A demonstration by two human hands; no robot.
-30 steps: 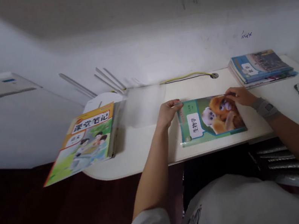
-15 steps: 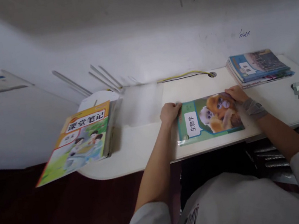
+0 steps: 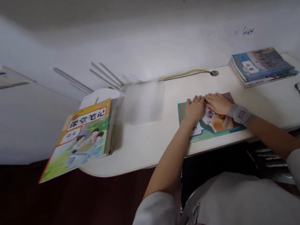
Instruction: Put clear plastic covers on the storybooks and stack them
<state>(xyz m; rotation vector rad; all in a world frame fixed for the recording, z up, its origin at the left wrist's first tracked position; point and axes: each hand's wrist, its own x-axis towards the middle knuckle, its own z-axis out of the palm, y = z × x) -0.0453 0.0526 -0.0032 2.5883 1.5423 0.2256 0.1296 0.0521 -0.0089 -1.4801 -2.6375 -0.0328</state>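
1. Book: the green-bordered book (image 3: pixel 218 124) lies flat on the white worktop (image 3: pixel 141 144), near its front edge.
2. Left hand (image 3: pixel 195 108): palm down on the cover; grip unclosed, fingers extended.
3. Right hand (image 3: pixel 218 103): palm down on the cover, beside the left hand; grip unclosed, fingers extended. A grey wristband (image 3: pixel 241 114) encircles the wrist.
4. Surroundings: a book stack (image 3: pixel 262 64) sits at rear right; an orange-and-green booklet (image 3: pixel 84 133) overhangs the worktop's left end.

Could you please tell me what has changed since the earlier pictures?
The left hand and right hand released the upper corners of the green book and moved inward, resting close together on its cover. The blue-topped stack and orange-topped book stayed put.
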